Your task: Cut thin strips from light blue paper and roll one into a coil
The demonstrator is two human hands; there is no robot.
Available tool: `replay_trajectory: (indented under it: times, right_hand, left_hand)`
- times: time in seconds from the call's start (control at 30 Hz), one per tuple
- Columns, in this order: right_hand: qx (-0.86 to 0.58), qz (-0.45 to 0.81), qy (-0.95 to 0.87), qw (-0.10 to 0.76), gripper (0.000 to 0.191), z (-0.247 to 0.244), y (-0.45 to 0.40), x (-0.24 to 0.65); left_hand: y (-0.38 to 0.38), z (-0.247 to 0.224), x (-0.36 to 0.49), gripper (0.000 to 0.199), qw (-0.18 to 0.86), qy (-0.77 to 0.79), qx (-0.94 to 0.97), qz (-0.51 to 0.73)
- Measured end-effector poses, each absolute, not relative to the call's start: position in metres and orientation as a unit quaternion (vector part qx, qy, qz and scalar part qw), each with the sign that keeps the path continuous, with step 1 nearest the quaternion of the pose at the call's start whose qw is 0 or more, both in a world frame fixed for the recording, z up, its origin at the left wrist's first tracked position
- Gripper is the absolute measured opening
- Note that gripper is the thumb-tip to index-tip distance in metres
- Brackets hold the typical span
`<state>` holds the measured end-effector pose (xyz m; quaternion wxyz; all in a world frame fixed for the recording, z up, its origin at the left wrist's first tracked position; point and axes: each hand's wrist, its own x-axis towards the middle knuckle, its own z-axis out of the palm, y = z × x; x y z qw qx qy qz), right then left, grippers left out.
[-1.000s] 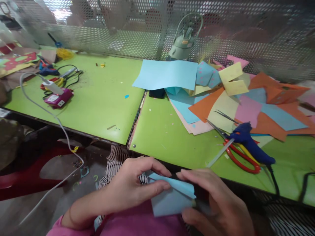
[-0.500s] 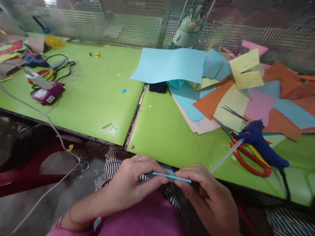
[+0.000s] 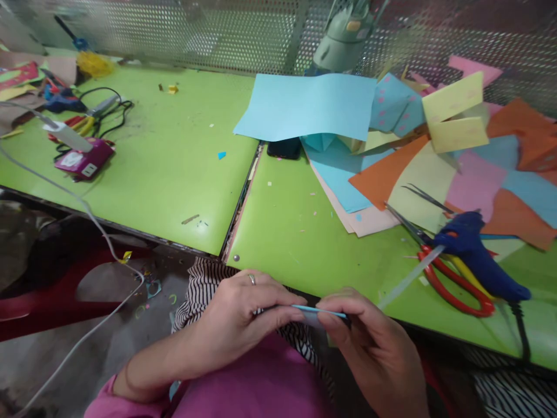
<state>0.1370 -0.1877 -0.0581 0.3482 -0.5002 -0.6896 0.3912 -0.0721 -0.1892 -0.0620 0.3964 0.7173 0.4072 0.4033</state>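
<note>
Between my hands, just in front of the table edge and above my lap, is a narrow folded piece of blue paper, seen nearly edge-on. My left hand pinches its left end between thumb and fingers; a ring is on one finger. At the right end, my right hand grips it with thumb and forefinger. Much of the paper is hidden by the fingers. Right of my right hand lie red-handled scissors and a blue glue gun with a pale glue stick in it.
A large blue sheet covers part of a black phone. Coloured paper pieces pile up at the right, near tweezers. A grey-green bottle stands behind. At left, a purple power adapter trails a white cable.
The blue paper has tilted, and its pale lower face now shows between my fingers. Both hands have kept their grip, shifting slightly right. The view has turned a little.
</note>
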Motion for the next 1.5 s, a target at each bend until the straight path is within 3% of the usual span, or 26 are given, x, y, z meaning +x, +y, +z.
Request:
replay_trajectory:
  times: [0.13, 0.37, 0.5, 0.6, 0.8, 1.13, 1.5]
  right_hand:
    - [-0.495, 0.428, -0.665, 0.359, 0.009, -0.06, -0.191, 0.138]
    - [-0.576, 0.539, -0.506, 0.349, 0.03, -0.055, -0.196, 0.134]
    - [-0.574, 0.585, -0.44, 0.368, 0.031, -0.058, -0.197, 0.137]
    - [-0.579, 0.595, -0.432, 0.353, 0.033, -0.056, -0.198, 0.138]
    - [-0.569, 0.548, -0.52, 0.325, 0.026, -0.046, -0.196, 0.13]
    - [-0.568, 0.497, -0.571, 0.322, 0.022, -0.043, -0.196, 0.127]
    - [-0.511, 0.451, -0.663, 0.31, 0.014, -0.046, -0.194, 0.131]
  left_hand:
    - [-0.188, -0.058, -0.072, 0.017, 0.416, 0.406, 0.711, 0.396]
    - [-0.184, -0.057, -0.081, 0.018, 0.507, 0.476, 0.62, 0.363]
    - [-0.183, -0.059, -0.088, 0.029, 0.513, 0.499, 0.576, 0.396]
    - [-0.184, -0.056, -0.086, 0.024, 0.545, 0.493, 0.544, 0.405]
    - [-0.187, -0.054, -0.07, 0.019, 0.551, 0.488, 0.592, 0.329]
    - [-0.193, -0.059, -0.069, 0.02, 0.55, 0.483, 0.588, 0.346]
    - [-0.197, -0.063, -0.06, 0.01, 0.472, 0.441, 0.66, 0.384]
